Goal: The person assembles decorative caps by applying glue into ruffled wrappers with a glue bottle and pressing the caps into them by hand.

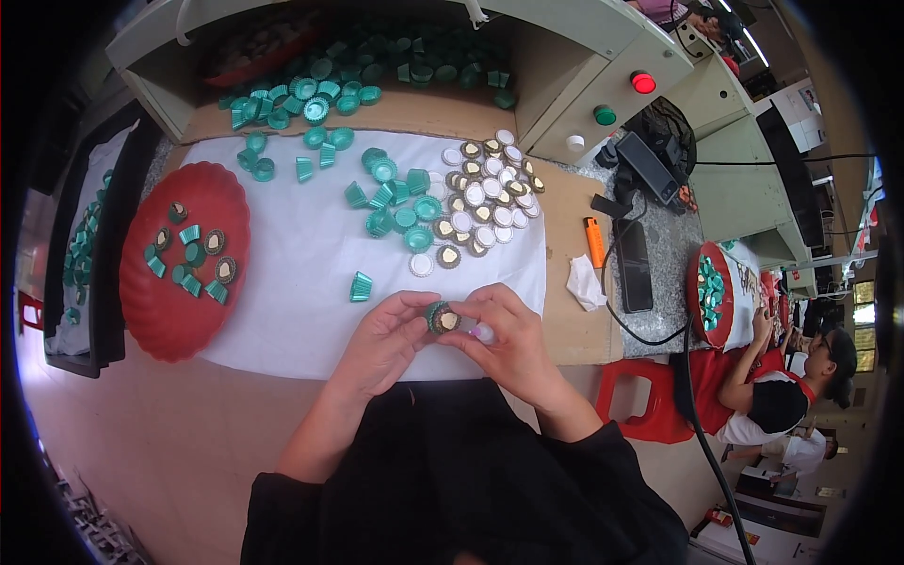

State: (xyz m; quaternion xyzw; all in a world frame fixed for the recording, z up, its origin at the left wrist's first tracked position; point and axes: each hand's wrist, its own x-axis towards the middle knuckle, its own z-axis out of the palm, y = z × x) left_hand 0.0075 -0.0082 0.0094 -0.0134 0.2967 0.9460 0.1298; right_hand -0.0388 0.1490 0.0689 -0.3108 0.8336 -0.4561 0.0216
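Note:
In front of my body, both hands hold one small green fluted cup [431,313] between the fingertips. A round brown piece [444,320] with a pale gold centre sits in or against it; I cannot tell how deep. My left hand [386,341] pinches the cup's left side. My right hand [508,344] grips the brown piece's right edge, and a small purple and white item [481,332] shows between its fingers. A single green cup [361,286] lies just beyond my left hand. Farther off are loose green cups [405,217] and a pile of brown and white discs [484,189].
A red scalloped tray [137,282] on the left holds cups and brown pieces. More cups [315,110] fill the shelf opening. To the right lie an orange lighter [594,242], a white tissue [586,282], a black phone [634,266] and a cable. A co-worker [767,386] sits at far right.

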